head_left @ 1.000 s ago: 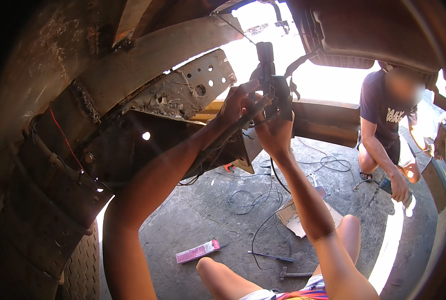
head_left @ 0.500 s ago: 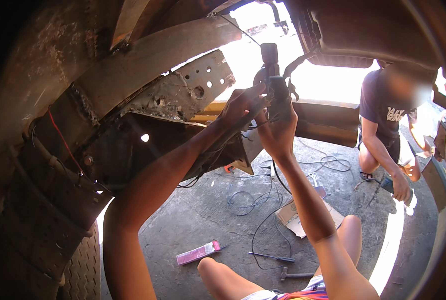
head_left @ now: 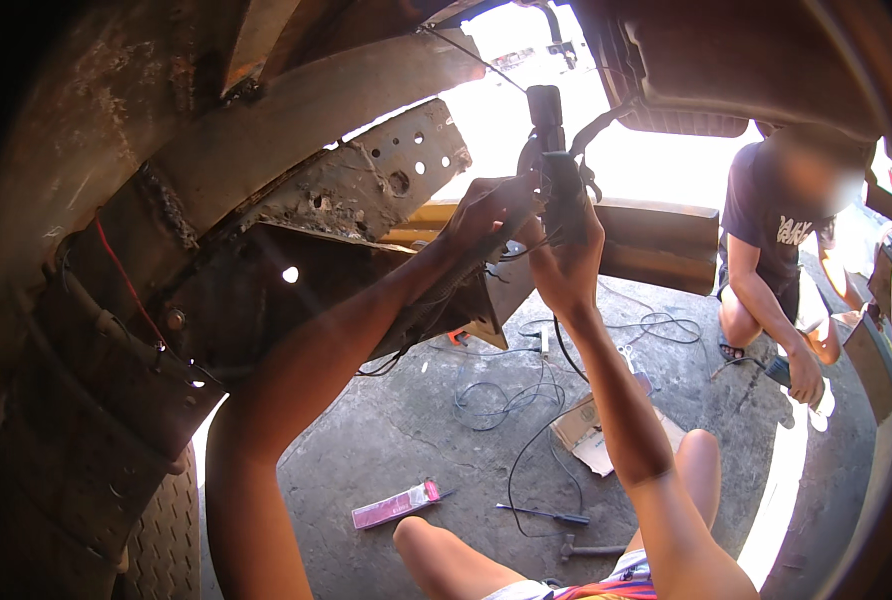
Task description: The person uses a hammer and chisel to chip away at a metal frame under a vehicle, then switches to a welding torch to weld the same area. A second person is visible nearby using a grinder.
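My right hand [head_left: 571, 260] is raised in front of me, wrapped round a dark corded power tool [head_left: 564, 185] held upright. Its exact kind is lost in shadow. A black cord [head_left: 569, 355] hangs below that hand and runs down past the forearm. Close against the tool's left side is my left hand [head_left: 491, 212], its fingers bent closed; what they grip is hidden. Thin dark wires [head_left: 421, 320] trail along under my left forearm. Behind the left hand is a rusty steel plate with holes [head_left: 396, 170], part of the vehicle's underside.
Heavy beams [head_left: 296, 100] crowd the upper left. On the concrete lie a pink-and-white box [head_left: 396, 505], a screwdriver [head_left: 546, 515], a hammer [head_left: 591, 550], cardboard [head_left: 581, 435] and looped cables [head_left: 506, 400]. At right a person [head_left: 766, 230] squats, holding a greenish tool [head_left: 778, 372].
My right hand and the dark tool have shifted slightly to the right. The left hand stays close beside the tool. The other person's hand has moved only a little.
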### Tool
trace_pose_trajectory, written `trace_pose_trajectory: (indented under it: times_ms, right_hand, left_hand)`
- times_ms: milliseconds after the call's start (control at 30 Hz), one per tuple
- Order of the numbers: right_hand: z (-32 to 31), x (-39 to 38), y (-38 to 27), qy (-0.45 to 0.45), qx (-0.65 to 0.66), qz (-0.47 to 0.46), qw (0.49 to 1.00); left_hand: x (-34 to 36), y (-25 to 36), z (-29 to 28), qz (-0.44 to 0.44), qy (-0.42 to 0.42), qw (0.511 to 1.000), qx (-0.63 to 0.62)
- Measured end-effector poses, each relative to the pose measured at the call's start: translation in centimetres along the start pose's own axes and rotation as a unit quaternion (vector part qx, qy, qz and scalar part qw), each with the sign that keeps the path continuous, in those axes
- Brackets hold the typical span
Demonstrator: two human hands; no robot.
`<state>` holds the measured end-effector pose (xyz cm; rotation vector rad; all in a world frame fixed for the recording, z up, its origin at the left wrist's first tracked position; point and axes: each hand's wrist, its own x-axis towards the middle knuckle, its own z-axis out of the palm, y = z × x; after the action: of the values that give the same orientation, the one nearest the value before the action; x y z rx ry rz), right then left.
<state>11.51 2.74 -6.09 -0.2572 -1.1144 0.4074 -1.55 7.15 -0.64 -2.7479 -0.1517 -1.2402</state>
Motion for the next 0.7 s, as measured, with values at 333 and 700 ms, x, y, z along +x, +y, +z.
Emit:
trace_pose_trajectory:
  times_ms: [333,700]
  right_hand:
    - [-0.5,-0.3,0.0,-0.009,-0.045,-0.015,0.999]
    - [-0.2,0.0,0.5,-0.013,-0.058,-0.01,0.998]
  left_hand:
    - [-0.2,0.1,0.1,-0.168,-0.066,0.976,-0.126]
    - [0.5,1.1,-0.2,-0.267,-0.079,0.95,-0.142]
